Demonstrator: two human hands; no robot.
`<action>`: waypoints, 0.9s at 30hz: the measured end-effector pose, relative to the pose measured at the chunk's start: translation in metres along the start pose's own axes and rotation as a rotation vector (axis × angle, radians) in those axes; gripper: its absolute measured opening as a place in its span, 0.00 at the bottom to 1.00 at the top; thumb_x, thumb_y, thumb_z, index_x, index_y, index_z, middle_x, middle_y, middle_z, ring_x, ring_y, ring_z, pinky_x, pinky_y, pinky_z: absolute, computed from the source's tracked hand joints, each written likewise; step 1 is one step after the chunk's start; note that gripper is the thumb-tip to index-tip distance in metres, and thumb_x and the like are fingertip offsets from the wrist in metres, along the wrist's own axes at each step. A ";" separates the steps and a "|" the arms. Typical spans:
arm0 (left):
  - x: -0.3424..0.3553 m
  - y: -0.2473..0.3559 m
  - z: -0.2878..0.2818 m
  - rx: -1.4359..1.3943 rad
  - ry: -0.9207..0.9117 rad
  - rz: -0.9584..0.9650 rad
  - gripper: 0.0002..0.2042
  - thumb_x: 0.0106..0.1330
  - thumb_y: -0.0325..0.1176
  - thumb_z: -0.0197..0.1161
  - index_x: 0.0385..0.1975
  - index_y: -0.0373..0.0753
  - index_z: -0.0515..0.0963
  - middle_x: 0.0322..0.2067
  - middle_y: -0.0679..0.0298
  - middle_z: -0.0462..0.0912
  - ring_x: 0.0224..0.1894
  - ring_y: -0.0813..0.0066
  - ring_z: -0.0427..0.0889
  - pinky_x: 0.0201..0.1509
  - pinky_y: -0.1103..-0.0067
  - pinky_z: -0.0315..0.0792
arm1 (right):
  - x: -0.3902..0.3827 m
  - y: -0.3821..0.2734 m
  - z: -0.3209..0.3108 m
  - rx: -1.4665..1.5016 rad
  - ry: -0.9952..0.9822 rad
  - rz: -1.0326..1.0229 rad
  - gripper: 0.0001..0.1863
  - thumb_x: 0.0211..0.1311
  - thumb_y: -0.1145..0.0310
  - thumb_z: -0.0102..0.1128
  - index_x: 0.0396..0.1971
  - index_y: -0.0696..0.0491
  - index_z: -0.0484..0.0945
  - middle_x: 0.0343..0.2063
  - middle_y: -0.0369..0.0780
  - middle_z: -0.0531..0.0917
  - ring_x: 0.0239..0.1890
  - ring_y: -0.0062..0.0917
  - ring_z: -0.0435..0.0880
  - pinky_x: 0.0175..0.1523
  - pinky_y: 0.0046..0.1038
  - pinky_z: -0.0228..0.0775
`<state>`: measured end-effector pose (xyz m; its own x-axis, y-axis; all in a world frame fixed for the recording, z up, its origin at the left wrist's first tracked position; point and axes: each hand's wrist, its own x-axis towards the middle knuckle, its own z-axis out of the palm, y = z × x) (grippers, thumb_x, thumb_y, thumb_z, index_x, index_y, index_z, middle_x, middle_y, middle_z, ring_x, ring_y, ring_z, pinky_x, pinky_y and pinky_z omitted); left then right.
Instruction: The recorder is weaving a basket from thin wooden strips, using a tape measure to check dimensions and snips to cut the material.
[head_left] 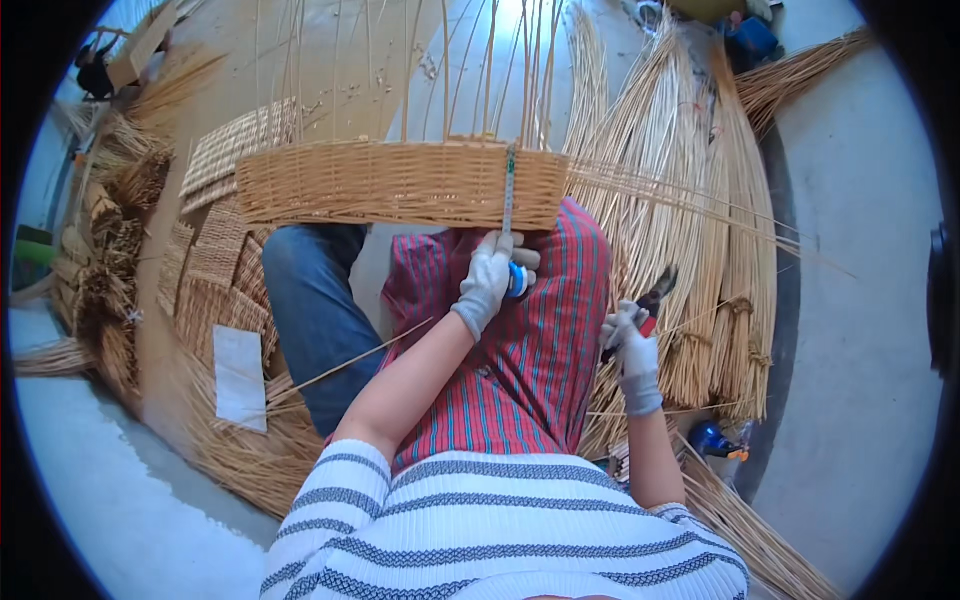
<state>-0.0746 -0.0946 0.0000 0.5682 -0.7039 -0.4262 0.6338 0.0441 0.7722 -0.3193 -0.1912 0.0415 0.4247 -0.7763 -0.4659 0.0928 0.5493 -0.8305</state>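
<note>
Striped sweater [500,520] — left hand [486,280], tape measure [509,192] against basket [370,185]

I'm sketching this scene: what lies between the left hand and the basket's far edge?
In the head view, a measuring tape stretches from the left hand across the woven basket toward that edge.

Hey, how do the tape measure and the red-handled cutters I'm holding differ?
The tape measure has a blue case; the cutters show red handles and a dark head. The tape measure is in your left hand, its strip against the woven piece; the cutters are in your right hand, away from it. Both are held in gloved hands.
</note>
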 end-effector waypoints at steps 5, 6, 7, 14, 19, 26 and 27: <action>0.005 -0.004 0.002 0.004 0.033 -0.005 0.15 0.80 0.40 0.45 0.53 0.36 0.69 0.30 0.52 0.86 0.21 0.68 0.84 0.25 0.76 0.79 | 0.057 0.076 -0.087 -0.595 0.273 0.173 0.39 0.59 0.59 0.71 0.66 0.54 0.60 0.36 0.37 0.80 0.32 0.22 0.80 0.37 0.26 0.75; 0.007 -0.005 0.008 0.009 0.024 -0.015 0.15 0.80 0.40 0.45 0.53 0.36 0.69 0.30 0.52 0.86 0.21 0.68 0.84 0.25 0.76 0.79 | 0.066 0.093 -0.108 -0.719 0.273 0.065 0.40 0.59 0.60 0.71 0.67 0.54 0.60 0.40 0.39 0.81 0.38 0.25 0.81 0.43 0.27 0.75; 0.006 -0.004 0.009 0.019 0.012 -0.023 0.15 0.80 0.40 0.45 0.53 0.35 0.68 0.30 0.51 0.86 0.22 0.68 0.83 0.26 0.75 0.79 | 0.069 0.106 -0.109 -0.845 0.255 -0.038 0.41 0.60 0.61 0.71 0.68 0.55 0.59 0.45 0.41 0.82 0.44 0.28 0.83 0.49 0.27 0.75; 0.002 -0.004 -0.003 0.054 -0.004 -0.020 0.16 0.80 0.40 0.45 0.54 0.33 0.68 0.31 0.52 0.85 0.26 0.65 0.84 0.30 0.73 0.81 | 0.118 0.071 -0.071 -1.493 0.245 0.035 0.50 0.48 0.32 0.66 0.69 0.42 0.64 0.53 0.55 0.80 0.52 0.51 0.82 0.56 0.44 0.74; -0.003 -0.007 0.003 0.085 -0.071 0.001 0.14 0.78 0.39 0.51 0.43 0.34 0.76 0.36 0.55 0.86 0.34 0.69 0.85 0.41 0.74 0.80 | 0.178 0.025 -0.099 -1.491 0.492 -0.462 0.54 0.45 0.42 0.76 0.71 0.50 0.61 0.57 0.54 0.75 0.60 0.48 0.74 0.65 0.41 0.66; -0.045 0.031 0.014 0.602 -0.053 0.736 0.09 0.74 0.34 0.59 0.37 0.40 0.85 0.60 0.54 0.74 0.59 0.64 0.77 0.65 0.69 0.68 | 0.028 -0.033 0.124 -0.314 -0.285 -0.671 0.30 0.70 0.63 0.61 0.67 0.59 0.65 0.61 0.43 0.73 0.64 0.30 0.71 0.69 0.35 0.61; -0.058 0.047 0.026 0.450 -0.088 0.521 0.07 0.72 0.31 0.60 0.36 0.39 0.84 0.62 0.55 0.70 0.59 0.63 0.77 0.66 0.69 0.68 | 0.025 -0.029 0.137 -0.471 -0.493 -0.815 0.36 0.72 0.54 0.57 0.71 0.58 0.59 0.64 0.43 0.70 0.66 0.30 0.68 0.71 0.34 0.57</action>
<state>-0.0915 -0.0703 0.0729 0.6828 -0.7263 0.0786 -0.0006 0.1071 0.9943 -0.1878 -0.1843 0.0959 0.7195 -0.5864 0.3721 0.2004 -0.3377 -0.9197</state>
